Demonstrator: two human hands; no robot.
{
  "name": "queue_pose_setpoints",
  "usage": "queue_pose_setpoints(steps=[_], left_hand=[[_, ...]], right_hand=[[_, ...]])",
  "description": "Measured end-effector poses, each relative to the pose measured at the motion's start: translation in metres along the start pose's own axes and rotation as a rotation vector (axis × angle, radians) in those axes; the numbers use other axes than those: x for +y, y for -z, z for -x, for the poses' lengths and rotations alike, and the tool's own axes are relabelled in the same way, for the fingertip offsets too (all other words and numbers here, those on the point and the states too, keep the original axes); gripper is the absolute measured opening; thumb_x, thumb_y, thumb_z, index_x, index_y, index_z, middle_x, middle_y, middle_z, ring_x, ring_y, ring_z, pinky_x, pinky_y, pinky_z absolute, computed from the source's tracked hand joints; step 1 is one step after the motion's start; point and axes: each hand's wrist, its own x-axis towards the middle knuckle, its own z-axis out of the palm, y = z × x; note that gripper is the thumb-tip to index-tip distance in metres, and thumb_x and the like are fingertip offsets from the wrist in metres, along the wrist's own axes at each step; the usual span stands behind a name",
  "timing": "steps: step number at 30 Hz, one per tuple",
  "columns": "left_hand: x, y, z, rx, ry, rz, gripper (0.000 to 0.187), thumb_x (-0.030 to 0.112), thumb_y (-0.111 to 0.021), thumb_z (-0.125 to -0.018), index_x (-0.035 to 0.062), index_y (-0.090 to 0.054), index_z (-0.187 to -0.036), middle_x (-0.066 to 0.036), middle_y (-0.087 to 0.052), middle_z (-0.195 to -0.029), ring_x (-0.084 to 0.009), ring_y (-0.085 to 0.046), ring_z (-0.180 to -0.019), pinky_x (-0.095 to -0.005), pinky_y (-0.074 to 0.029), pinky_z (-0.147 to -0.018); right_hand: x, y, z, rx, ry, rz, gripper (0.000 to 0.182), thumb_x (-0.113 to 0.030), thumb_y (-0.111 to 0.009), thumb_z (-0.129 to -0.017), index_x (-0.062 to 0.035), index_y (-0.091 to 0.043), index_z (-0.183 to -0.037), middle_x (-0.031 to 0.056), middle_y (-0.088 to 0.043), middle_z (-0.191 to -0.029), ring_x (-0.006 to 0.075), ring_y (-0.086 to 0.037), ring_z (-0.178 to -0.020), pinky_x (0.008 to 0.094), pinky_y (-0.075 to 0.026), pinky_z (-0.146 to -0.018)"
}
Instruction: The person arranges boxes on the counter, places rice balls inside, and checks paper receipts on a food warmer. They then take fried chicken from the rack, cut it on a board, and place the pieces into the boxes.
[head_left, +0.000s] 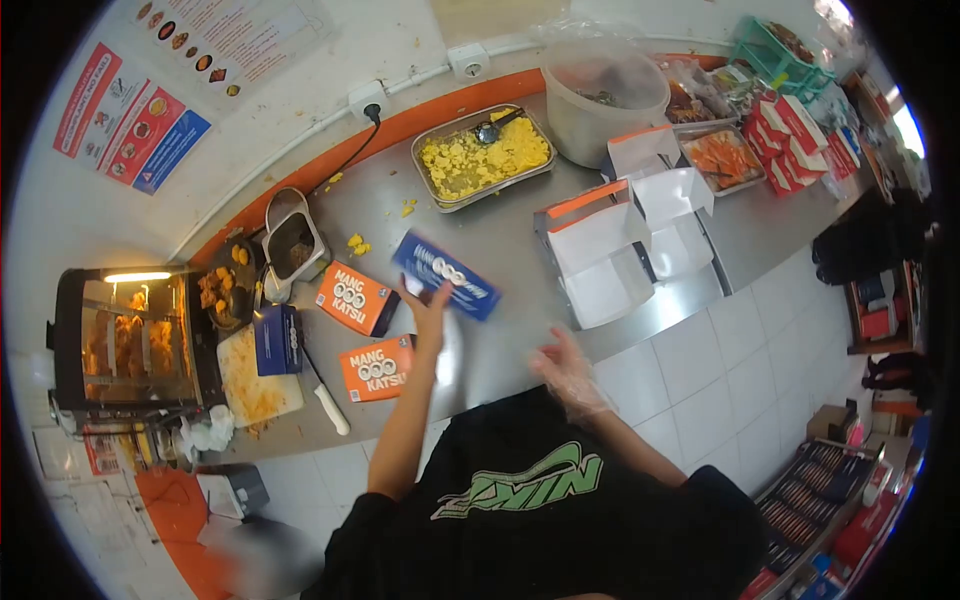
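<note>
Gripping a blue box (445, 270) by its near side, the person's left hand (430, 312) holds it with the label up between the closed boxes and the open cartons (603, 284); the box is blurred, so whether it touches the tabletop (515, 265) cannot be told. The right hand (562, 364), in a clear plastic glove, holds nothing, its fingers loosely parted near the front edge; the glove is presumably for handling food cleanly. One orange box (352, 300) and a second orange box (376, 370) lie shut on the left, printed faces up, probably set there to be within easy reach of the left hand. On the right, the cartons stand with their lids thrown back, which leaves their pale insides reachable from above. At the back, a metal tray (448, 203) holds yellow food with a spoon (488, 131) resting in it, likely so that it is handy for scooping. Beside the cutting board (286, 396), a knife (331, 410) points its white handle toward the person, seemingly for easy pickup.
</note>
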Motion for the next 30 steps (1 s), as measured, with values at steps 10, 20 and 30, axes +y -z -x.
queue_pose_setpoints(steps=[10, 20, 30], left_hand=[[0.009, 0.062, 0.037, -0.564, -0.494, -0.181, 0.121, 0.053, -0.071, -0.071, 0.0159, 0.02, -0.141, -0.017, -0.014, -0.148, -0.0317, -0.018, -0.136, -0.0478, -0.019, -0.109], [-0.001, -0.018, -0.103, -0.569, -0.169, -1.335, 0.094, 0.05, -0.08, -0.059, 0.0073, -0.037, -0.131, -0.024, -0.054, -0.119, -0.0325, -0.057, -0.104, -0.0382, -0.045, -0.089], [-0.049, -0.055, -0.05, -0.708, 0.361, -0.753, 0.068, 0.036, -0.075, -0.073, -0.005, -0.048, -0.121, -0.015, -0.061, -0.107, -0.0201, -0.061, -0.093, -0.031, -0.048, -0.082]], right_hand=[[-0.06, -0.052, -0.02, 0.107, -0.031, -1.146, 0.071, -0.023, -0.067, -0.082, -0.0153, -0.023, -0.137, 0.0169, -0.046, -0.122, 0.0337, -0.052, -0.107, 0.0543, -0.045, -0.086], [0.032, -0.051, -0.094, -0.028, -0.41, -0.545, 0.056, -0.033, -0.067, -0.08, -0.0055, -0.043, -0.123, 0.0069, -0.054, -0.107, 0.0217, -0.054, -0.097, 0.039, -0.05, -0.074], [0.084, -0.029, -0.101, -0.022, -0.239, -0.131, 0.062, -0.031, -0.064, -0.083, 0.0041, -0.04, -0.127, 0.0138, -0.057, -0.11, 0.019, -0.056, -0.096, 0.0305, -0.046, -0.081]])
